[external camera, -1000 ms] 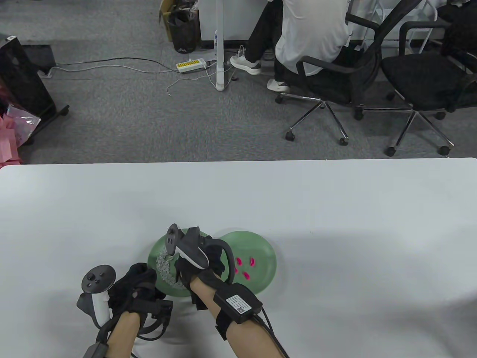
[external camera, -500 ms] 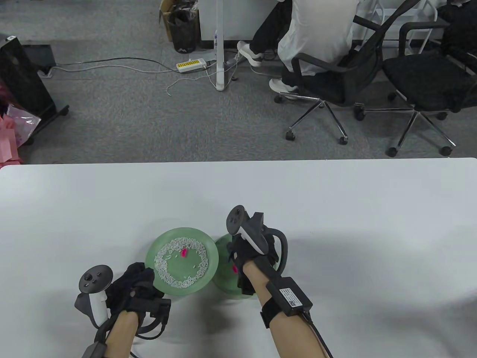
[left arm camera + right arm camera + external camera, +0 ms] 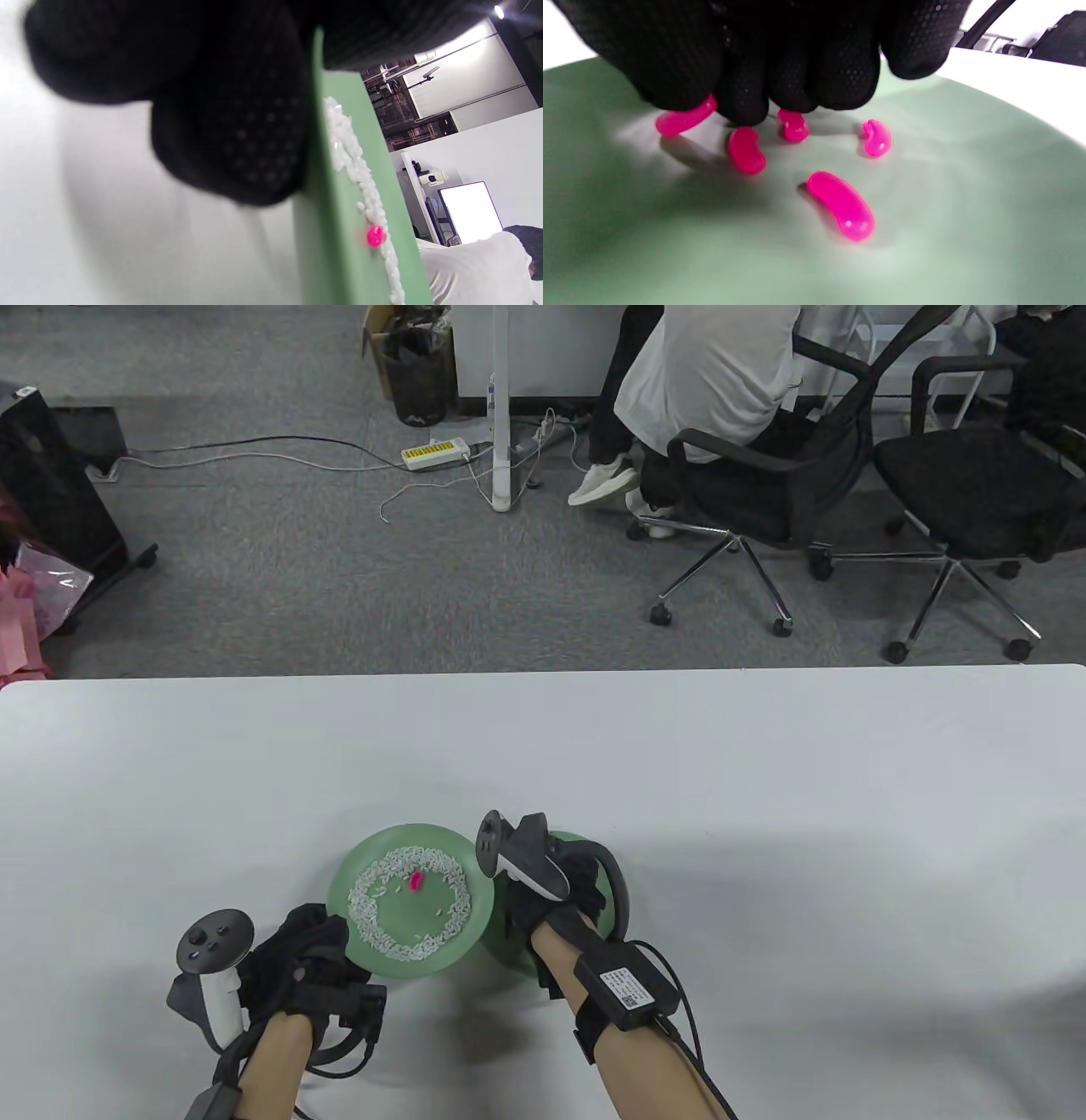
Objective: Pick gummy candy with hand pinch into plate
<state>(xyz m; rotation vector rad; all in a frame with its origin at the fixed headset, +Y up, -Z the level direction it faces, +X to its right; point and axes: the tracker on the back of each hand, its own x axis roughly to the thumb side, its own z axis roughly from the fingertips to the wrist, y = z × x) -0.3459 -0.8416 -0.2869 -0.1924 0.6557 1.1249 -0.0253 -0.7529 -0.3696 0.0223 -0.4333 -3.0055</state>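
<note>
The left hand (image 3: 301, 963) held the near left rim of the rice plate (image 3: 356, 869), thumb on top and fingers under. One pink candy (image 3: 416, 881) sat in the ring of rice (image 3: 373, 929). To the right, the right hand (image 3: 551, 899) was low over the second plate (image 3: 967, 190). Its fingertips (image 3: 746, 106) were bunched together, touching one candy (image 3: 685, 118). I could not tell if they pinched it. Four more candies (image 3: 842, 203) lay on that plate.

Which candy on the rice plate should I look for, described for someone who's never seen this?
Find the white table, then the left green plate ringed with rice. The gummy candy lies by that ring's far inner edge, the only bright pink piece there.
</note>
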